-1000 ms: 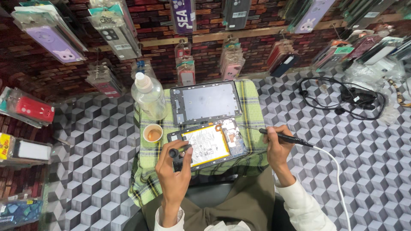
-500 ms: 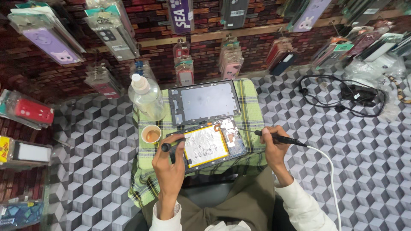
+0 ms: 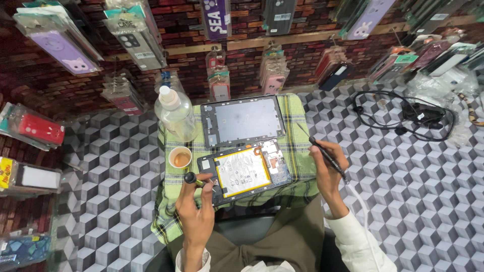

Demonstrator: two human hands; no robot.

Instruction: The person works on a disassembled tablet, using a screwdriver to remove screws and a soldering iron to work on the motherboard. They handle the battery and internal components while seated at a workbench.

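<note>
the opened tablet [image 3: 244, 172] lies flat on the green plaid cloth [image 3: 297, 151], near the person's lap, its back off so that the pale battery [image 3: 241, 171] and the small circuit boards on its right end show. it looks thin, stiff and light, yet fragile with the shell removed: the battery is soft and should not be pressed or pricked, and the boards are best left untouched. the safe hold seems to be the dark outer frame, at the near edge or the corners, with the slab kept level.

the left hand [image 3: 197, 214] sits at the tablet's near left corner, its fingers closed around a small black-handled screwdriver [image 3: 200, 182] whose tip points at the frame there; whether the tip touches cannot be told. the right hand [image 3: 330, 174] hovers just right of the tablet's right end, apart from it, fingers clamped pen-fashion on a slim black soldering iron [image 3: 326, 157] that trails a white cord [image 3: 360, 211] toward the near right.

just beyond the tablet, farther away, lies the grey back cover [image 3: 243, 120], inner side up. to the left stand a small cup [image 3: 180, 157] of brownish liquid and a clear plastic bottle [image 3: 175, 113]. a tangle of black cable [image 3: 403, 118] rests well apart at the far right on the cube-patterned surface [image 3: 111, 166], and packaged phone cases [image 3: 136, 38] hang on the brick wall.
</note>
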